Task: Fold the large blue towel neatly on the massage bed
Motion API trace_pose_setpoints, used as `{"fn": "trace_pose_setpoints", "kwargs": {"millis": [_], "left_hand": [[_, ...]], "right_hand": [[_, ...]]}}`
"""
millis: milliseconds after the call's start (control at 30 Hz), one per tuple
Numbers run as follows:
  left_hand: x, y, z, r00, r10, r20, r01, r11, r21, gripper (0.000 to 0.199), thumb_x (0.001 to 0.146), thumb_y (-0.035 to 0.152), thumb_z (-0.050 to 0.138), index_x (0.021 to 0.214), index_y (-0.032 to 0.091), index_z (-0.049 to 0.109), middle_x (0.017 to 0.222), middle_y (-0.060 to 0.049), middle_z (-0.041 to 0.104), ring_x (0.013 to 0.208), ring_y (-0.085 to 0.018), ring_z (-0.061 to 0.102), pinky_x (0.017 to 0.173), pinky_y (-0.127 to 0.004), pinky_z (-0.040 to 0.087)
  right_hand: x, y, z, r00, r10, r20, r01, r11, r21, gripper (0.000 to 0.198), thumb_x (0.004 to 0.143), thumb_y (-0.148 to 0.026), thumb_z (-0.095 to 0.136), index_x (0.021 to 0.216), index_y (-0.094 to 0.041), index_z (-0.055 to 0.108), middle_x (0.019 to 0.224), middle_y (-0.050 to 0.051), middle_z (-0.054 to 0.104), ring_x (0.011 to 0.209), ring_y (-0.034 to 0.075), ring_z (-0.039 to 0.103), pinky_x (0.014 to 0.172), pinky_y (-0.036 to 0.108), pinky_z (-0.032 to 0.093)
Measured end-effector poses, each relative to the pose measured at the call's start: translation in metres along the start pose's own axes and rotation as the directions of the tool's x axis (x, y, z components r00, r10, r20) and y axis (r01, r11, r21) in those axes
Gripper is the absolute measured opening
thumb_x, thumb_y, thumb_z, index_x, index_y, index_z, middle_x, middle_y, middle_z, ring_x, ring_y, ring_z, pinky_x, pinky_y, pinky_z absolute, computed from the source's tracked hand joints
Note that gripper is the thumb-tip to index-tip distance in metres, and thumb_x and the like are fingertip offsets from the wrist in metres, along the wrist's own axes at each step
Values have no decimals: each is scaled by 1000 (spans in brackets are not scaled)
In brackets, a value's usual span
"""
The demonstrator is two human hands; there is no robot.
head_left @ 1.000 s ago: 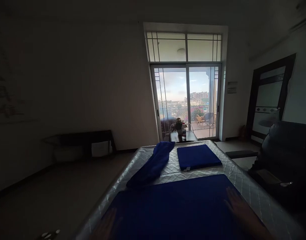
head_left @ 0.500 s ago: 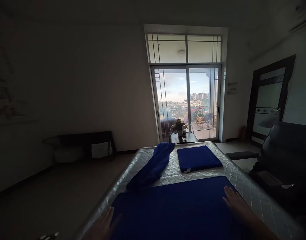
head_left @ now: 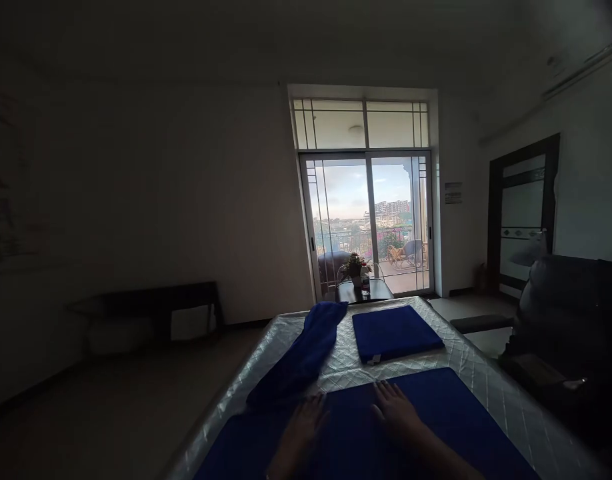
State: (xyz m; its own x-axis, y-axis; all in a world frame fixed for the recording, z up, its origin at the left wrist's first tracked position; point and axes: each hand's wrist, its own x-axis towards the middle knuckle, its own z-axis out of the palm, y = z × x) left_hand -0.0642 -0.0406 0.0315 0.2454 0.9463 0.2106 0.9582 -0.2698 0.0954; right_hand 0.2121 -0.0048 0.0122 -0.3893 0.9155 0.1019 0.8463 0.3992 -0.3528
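A large blue cloth [head_left: 351, 427] lies spread flat at the near end of a table with a silvery quilted cover [head_left: 256, 360]. My left hand [head_left: 303, 423] rests on the cloth left of its middle, fingers stretched toward the far edge. To its right my right hand [head_left: 399, 410] lies flat on the same cloth, fingers apart. Beyond them sits a neatly folded blue cloth [head_left: 396, 333] with a small white tag at its near edge. A crumpled blue cloth [head_left: 306, 353] stretches along the left, its near end touching or close to the spread one.
Past the table's far end stand a small dark table [head_left: 386, 291], a potted plant [head_left: 355, 267] and a bottle [head_left: 365, 280], before a sliding glass door [head_left: 401, 220]. A dark armchair [head_left: 561, 320] is at the right. A low dark bench [head_left: 161, 300] stands by the left wall.
Both hands have moved inward from the cloth's left and right sides to its middle, now much closer together. The view has tilted up slightly. The folded and crumpled cloths stay put.
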Motion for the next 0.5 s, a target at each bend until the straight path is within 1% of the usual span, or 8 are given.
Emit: {"fn": "trace_pose_setpoints", "kwargs": {"millis": [67, 133, 200, 267, 300, 367, 433, 500], "left_hand": [[-14, -35, 1, 999, -44, 20, 43, 998, 52, 54, 97, 25, 33, 144, 39, 56, 158, 4, 49, 148, -20, 42, 122, -38, 36], [-28, -74, 1, 991, -132, 38, 126, 984, 127, 57, 98, 22, 30, 147, 41, 51, 160, 7, 44, 149, -16, 39, 123, -34, 33], [-40, -115, 3, 974, -221, 51, 207, 959, 196, 61, 96, 16, 28, 146, 40, 53, 161, 9, 42, 151, -14, 35, 124, -33, 30], [-50, -155, 8, 960, -278, 43, 262, 939, 221, 62, 94, 14, 26, 142, 37, 58, 160, 8, 43, 151, -14, 36, 123, -35, 30], [-55, -172, 10, 950, -310, 38, 296, 932, 209, 61, 94, 17, 26, 139, 37, 61, 158, 7, 46, 149, -14, 40, 121, -35, 33], [-62, -199, 16, 954, -298, -42, 301, 940, 163, 58, 92, 23, 28, 130, 36, 69, 149, 6, 58, 142, -17, 51, 117, -36, 38], [-66, -213, 20, 955, -263, -134, 278, 954, 108, 53, 90, 31, 30, 118, 39, 74, 136, 7, 70, 134, -18, 60, 111, -37, 44], [-68, -215, 21, 937, -265, -228, 290, 953, 84, 51, 91, 39, 29, 110, 39, 76, 124, 7, 78, 127, -19, 66, 103, -38, 50]], "right_hand": [[-15, 41, -17, 995, 96, -4, -96, 995, -37, 66, 97, -56, 30, 159, -33, 36, 166, -1, 30, 155, 25, 24, 128, 45, 20], [-32, 87, -36, 977, 210, -25, -211, 973, -90, 73, 97, -54, 25, 160, -19, 34, 167, 6, 29, 156, 24, 22, 129, 44, 17], [-48, 128, -52, 952, 299, -60, -304, 939, -158, 74, 97, -50, 21, 160, -12, 31, 168, 9, 27, 157, 22, 20, 129, 41, 17], [-59, 157, -63, 931, 352, -93, -364, 912, -191, 76, 97, -49, 19, 160, -7, 29, 169, 11, 26, 157, 22, 21, 129, 39, 17], [-63, 166, -65, 924, 367, -102, -381, 903, -199, 76, 97, -48, 18, 160, -5, 28, 169, 12, 26, 157, 22, 21, 129, 39, 18], [-65, 174, -68, 916, 388, -107, -402, 893, -202, 76, 97, -46, 19, 159, -3, 29, 168, 14, 28, 156, 23, 23, 129, 40, 18], [-65, 175, -68, 911, 396, -115, -411, 892, -188, 73, 98, -44, 21, 158, -4, 32, 167, 15, 31, 156, 24, 25, 128, 41, 20], [-63, 177, -69, 915, 385, -117, -400, 904, -151, 72, 99, -46, 24, 158, -6, 34, 167, 14, 32, 156, 25, 27, 127, 41, 21]]}}
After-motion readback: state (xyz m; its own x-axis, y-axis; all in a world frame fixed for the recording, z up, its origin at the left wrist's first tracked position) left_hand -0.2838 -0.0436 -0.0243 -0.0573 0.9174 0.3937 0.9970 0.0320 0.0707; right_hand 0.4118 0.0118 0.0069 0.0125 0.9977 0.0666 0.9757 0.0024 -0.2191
